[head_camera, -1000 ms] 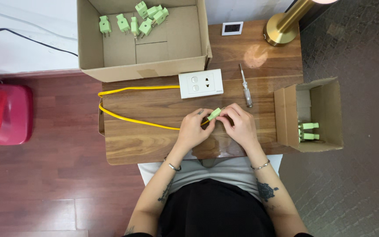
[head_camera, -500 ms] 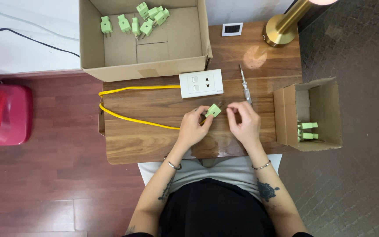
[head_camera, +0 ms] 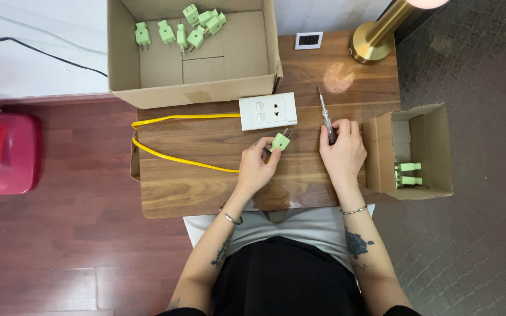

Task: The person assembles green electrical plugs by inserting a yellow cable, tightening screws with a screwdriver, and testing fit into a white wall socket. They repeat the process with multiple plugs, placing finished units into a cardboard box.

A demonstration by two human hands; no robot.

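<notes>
The left hand (head_camera: 257, 165) pinches a green plug (head_camera: 280, 141) between its fingertips, prongs aimed toward one o'clock at the white socket (head_camera: 267, 110). The right hand (head_camera: 342, 152) lies palm-down, fingers curled over the handle of the screwdriver (head_camera: 325, 112), whose tip points to twelve o'clock.

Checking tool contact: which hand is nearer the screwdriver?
Right. The right hand rests its fingertips on the screwdriver; the left hand is off to its left, holding a green plug.

**Bare forearms, bangles, tattoos**

I see both of my arms bare from the elbow down, no sleeves. My left hand (head_camera: 257, 167) has a thin silver bangle at the wrist, and a dark tattoo runs along that forearm. My right hand (head_camera: 342, 153) wears a similar slim bracelet, with a round dark tattoo further up. I wear a grey top over black bottoms.
</notes>
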